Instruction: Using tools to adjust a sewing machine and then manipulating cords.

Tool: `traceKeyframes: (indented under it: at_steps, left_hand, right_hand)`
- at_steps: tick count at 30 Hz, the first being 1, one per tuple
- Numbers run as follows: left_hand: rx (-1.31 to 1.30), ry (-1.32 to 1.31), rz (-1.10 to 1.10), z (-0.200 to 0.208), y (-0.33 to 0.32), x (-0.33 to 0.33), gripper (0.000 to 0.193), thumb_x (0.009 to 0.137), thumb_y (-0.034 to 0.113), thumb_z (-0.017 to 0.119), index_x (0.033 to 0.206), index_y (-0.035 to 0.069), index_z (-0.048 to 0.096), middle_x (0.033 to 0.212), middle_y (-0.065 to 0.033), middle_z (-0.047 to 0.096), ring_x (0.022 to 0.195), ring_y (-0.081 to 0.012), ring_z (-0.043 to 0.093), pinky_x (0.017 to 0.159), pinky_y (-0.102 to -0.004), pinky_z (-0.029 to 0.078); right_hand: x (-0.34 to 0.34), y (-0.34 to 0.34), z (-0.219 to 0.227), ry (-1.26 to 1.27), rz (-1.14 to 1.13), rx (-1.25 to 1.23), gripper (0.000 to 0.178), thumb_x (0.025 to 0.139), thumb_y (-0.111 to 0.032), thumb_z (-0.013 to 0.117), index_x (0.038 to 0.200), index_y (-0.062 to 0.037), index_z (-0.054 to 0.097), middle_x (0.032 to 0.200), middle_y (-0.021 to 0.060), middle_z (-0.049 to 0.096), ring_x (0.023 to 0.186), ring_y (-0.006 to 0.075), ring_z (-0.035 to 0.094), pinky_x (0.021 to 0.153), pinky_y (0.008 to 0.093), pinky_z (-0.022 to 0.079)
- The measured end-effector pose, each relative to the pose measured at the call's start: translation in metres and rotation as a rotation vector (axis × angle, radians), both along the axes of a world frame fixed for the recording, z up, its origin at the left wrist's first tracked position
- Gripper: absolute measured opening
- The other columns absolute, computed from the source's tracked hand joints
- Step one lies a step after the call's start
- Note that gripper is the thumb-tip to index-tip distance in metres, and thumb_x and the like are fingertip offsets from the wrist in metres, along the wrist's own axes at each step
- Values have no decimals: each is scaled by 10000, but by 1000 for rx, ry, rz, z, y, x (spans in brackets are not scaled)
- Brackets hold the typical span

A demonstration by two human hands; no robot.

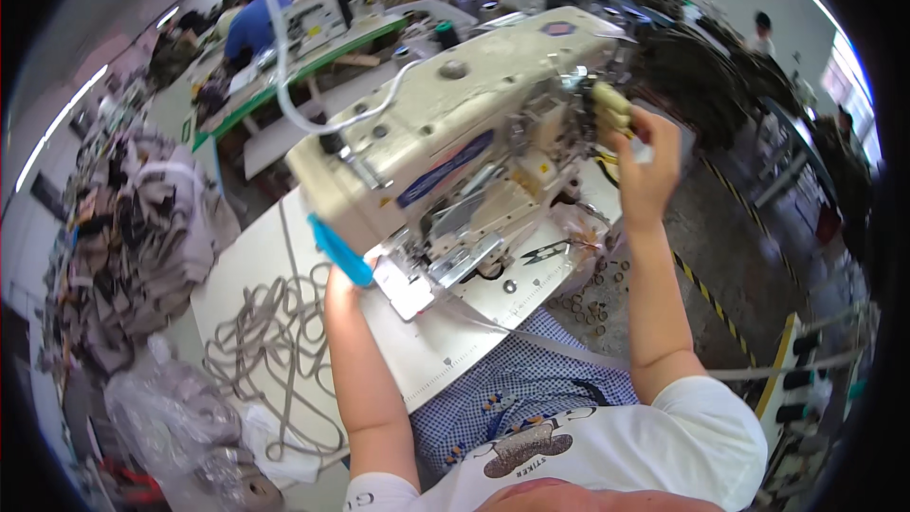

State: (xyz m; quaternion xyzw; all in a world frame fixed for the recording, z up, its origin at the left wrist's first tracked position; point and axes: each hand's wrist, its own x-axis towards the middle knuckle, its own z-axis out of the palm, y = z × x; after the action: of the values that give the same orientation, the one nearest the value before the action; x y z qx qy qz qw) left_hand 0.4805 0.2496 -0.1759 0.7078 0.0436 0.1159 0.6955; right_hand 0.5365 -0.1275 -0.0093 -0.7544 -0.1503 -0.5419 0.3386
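Cream-coloured industrial sewing machine [455, 133], worn paint, sits tilted on a white bench [445, 346] w/ a blue label strip along its front. Left hand [343, 277] is at the machine's needle end, mostly hidden behind a bright blue plastic tool [339, 251]; grip looks closed on that tool, but fingers aren't clear enough to be sure. Right hand [645, 166] is raised at the machine's right end, fingers curled on a yellowish ribbed handwheel [611, 106], w/ a small white scrap [643, 150] showing at the palm. Black thread snips [545, 251] lie on the bench just below the machine's arm, near a clear plastic bag [578, 228]. Grey cord [275, 341] lies in loose loops on the bench's left part, beside the left forearm. Small metal rings [588, 308] are scattered on the floor off the bench's right edge. Blue checked fabric [517, 389] covers the lap. Piles of beige cloth [142, 228] are stacked well off to the left.
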Motion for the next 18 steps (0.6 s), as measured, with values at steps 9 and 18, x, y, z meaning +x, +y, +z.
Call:
traceKeyframes:
  at_steps: [9,18]
  left_hand:
    - [132,-103,-85,9,0,4,163,695,6,604,843,36,540,777,-6,543,722,-111,497,635,-302,463]
    - [-187,167,96,62,-28,-10,182,758,112,606,899,-4,608,838,-72,618,749,-131,564,658,-296,472]
  right_hand:
    - [-84,73,-106,410,695,-307,161,838,-136,578,912,7,565,912,72,580,786,151,555,691,256,438]
    - [-99,121,-117,1667,1205,446,269,918,-216,464,948,25,580,652,65,581,554,99,514,532,211,416]
